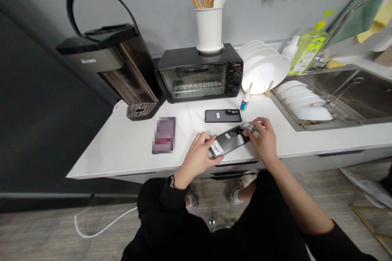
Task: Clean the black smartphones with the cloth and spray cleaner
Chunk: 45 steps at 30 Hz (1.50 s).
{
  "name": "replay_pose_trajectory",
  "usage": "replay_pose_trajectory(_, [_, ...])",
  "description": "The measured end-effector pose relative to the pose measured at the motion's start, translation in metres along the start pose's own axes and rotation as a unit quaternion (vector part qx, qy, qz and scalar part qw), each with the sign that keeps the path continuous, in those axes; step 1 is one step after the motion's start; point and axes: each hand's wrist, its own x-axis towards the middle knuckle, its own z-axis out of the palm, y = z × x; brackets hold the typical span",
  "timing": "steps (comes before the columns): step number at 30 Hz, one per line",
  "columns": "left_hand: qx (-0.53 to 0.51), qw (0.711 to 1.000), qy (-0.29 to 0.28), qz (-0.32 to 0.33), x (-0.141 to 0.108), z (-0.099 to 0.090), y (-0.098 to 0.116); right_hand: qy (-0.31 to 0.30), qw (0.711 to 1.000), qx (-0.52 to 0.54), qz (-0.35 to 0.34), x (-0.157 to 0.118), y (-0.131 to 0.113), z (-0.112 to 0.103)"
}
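Observation:
A dark smartphone [230,142] with white stickers on its back is tilted over the front of the counter, its camera end to the right. My left hand [199,151] grips its left end between thumb and fingers. In my right hand [263,138] is a crumpled greyish cloth [247,126], pinched and pressed at the camera end; its exact material is hard to make out. Just behind lies a phone case [223,116] with camera cutouts. Beyond the case, a small white spray bottle [245,100] with a blue label stands upright.
A blurred-out phone-shaped item [164,135] lies on the white counter [122,151] at left. Behind stand a water dispenser [122,65], a toaster oven [196,77] bearing a utensil holder [210,28], and racked plates [263,69]. A sink [361,110] holding bowls [303,98] is at right.

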Motion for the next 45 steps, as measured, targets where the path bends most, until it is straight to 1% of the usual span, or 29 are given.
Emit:
replay_pose_trajectory(2, [0.018, 1.000, 0.003, 0.008, -0.002, 0.002, -0.002, -0.035, 0.999, -0.001, 0.008, 0.000, -0.001, 0.001])
replay_pose_trajectory(5, [0.047, 0.999, 0.010, 0.007, -0.006, 0.006, -0.003, -0.075, 0.997, -0.003, 0.024, -0.009, -0.015, 0.002])
replay_pose_trajectory(6, [0.055, 0.998, 0.014, 0.006, -0.008, 0.007, -0.003, -0.093, 0.996, 0.003, 0.008, -0.015, -0.021, 0.001])
replay_pose_trajectory(9, [0.068, 0.997, 0.023, 0.001, -0.010, 0.009, -0.002, -0.157, 0.983, -0.001, -0.100, -0.030, -0.034, -0.002])
replay_pose_trajectory(10, [0.069, 0.997, 0.024, -0.001, -0.011, 0.010, -0.002, -0.168, 0.978, -0.015, -0.126, -0.034, -0.036, -0.003])
replay_pose_trajectory(11, [0.068, 0.997, 0.025, -0.003, -0.011, 0.010, -0.002, -0.167, 0.976, -0.031, -0.134, -0.036, -0.039, -0.003])
replay_pose_trajectory(13, [0.060, 0.998, 0.028, -0.003, -0.011, 0.010, -0.003, -0.158, 0.979, -0.049, -0.117, -0.039, -0.046, -0.001])
replay_pose_trajectory(15, [0.053, 0.998, 0.035, -0.001, -0.010, 0.009, -0.005, -0.188, 0.974, -0.023, -0.123, -0.040, -0.059, 0.002])
replay_pose_trajectory(16, [0.051, 0.998, 0.036, 0.000, -0.010, 0.009, -0.005, -0.216, 0.966, 0.003, -0.145, -0.042, -0.067, 0.004])
replay_pose_trajectory(18, [0.050, 0.998, 0.032, 0.001, -0.010, 0.007, -0.006, -0.276, 0.938, 0.057, -0.203, -0.047, -0.079, 0.004])
replay_pose_trajectory(19, [0.051, 0.998, 0.029, 0.001, -0.010, 0.006, -0.006, -0.294, 0.926, 0.071, -0.227, -0.049, -0.081, 0.002])
replay_pose_trajectory(20, [0.054, 0.998, 0.028, 0.001, -0.010, 0.006, -0.005, -0.299, 0.920, 0.075, -0.241, -0.051, -0.078, -0.002])
replay_pose_trajectory(21, [0.057, 0.998, 0.029, 0.001, -0.011, 0.006, -0.005, -0.292, 0.923, 0.067, -0.241, -0.052, -0.071, -0.006])
replay_pose_trajectory(22, [0.062, 0.998, 0.032, 0.001, -0.011, 0.006, -0.005, -0.276, 0.932, 0.048, -0.230, -0.052, -0.060, -0.010])
replay_pose_trajectory(25, [0.071, 0.997, 0.039, 0.002, -0.011, 0.007, -0.005, -0.192, 0.970, -0.039, -0.145, -0.044, -0.022, -0.020])
replay_pose_trajectory(26, [0.071, 0.997, 0.039, 0.002, -0.011, 0.008, -0.005, -0.167, 0.977, -0.065, -0.117, -0.041, -0.015, -0.021])
replay_pose_trajectory(27, [0.071, 0.997, 0.037, 0.003, -0.011, 0.008, -0.004, -0.152, 0.980, -0.080, -0.099, -0.039, -0.013, -0.020])
replay_pose_trajectory(28, [0.071, 0.997, 0.037, 0.003, -0.011, 0.007, -0.004, -0.151, 0.980, -0.083, -0.096, -0.038, -0.016, -0.017])
replay_pose_trajectory(29, [0.072, 0.997, 0.037, 0.002, -0.010, 0.007, -0.004, -0.161, 0.978, -0.072, -0.107, -0.040, -0.025, -0.014])
replay_pose_trajectory(32, [0.081, 0.996, 0.034, -0.007, -0.010, 0.005, -0.003, -0.235, 0.954, 0.002, -0.186, -0.052, -0.063, -0.007])
replay_pose_trajectory(33, [0.083, 0.996, 0.031, -0.009, -0.010, 0.005, -0.003, -0.255, 0.945, 0.023, -0.206, -0.057, -0.072, -0.008])
replay_pose_trajectory(34, [0.084, 0.996, 0.028, -0.009, -0.010, 0.004, -0.003, -0.264, 0.940, 0.036, -0.214, -0.061, -0.075, -0.010])
replay_pose_trajectory(35, [0.083, 0.996, 0.028, -0.008, -0.010, 0.004, -0.003, -0.263, 0.941, 0.038, -0.211, -0.063, -0.073, -0.014])
replay_pose_trajectory(36, [0.082, 0.996, 0.029, -0.005, -0.011, 0.004, -0.003, -0.252, 0.947, 0.029, -0.198, -0.064, -0.065, -0.018])
replay_pose_trajectory(38, [0.076, 0.997, 0.032, -0.001, -0.011, 0.004, -0.003, -0.209, 0.966, -0.014, -0.148, -0.061, -0.041, -0.024])
replay_pose_trajectory(40, [0.071, 0.997, 0.030, 0.000, -0.010, 0.005, -0.004, -0.166, 0.979, -0.061, -0.097, -0.053, -0.021, -0.023])
replay_pose_trajectory(41, [0.068, 0.997, 0.029, -0.001, -0.010, 0.005, -0.004, -0.153, 0.982, -0.075, -0.078, -0.049, -0.017, -0.020])
replay_pose_trajectory(43, [0.064, 0.997, 0.034, -0.006, -0.010, 0.005, -0.004, -0.151, 0.983, -0.074, -0.072, -0.045, -0.027, -0.011])
replay_pose_trajectory(45, [0.064, 0.997, 0.040, -0.015, -0.010, 0.004, -0.004, -0.186, 0.975, -0.035, -0.115, -0.049, -0.049, -0.002])
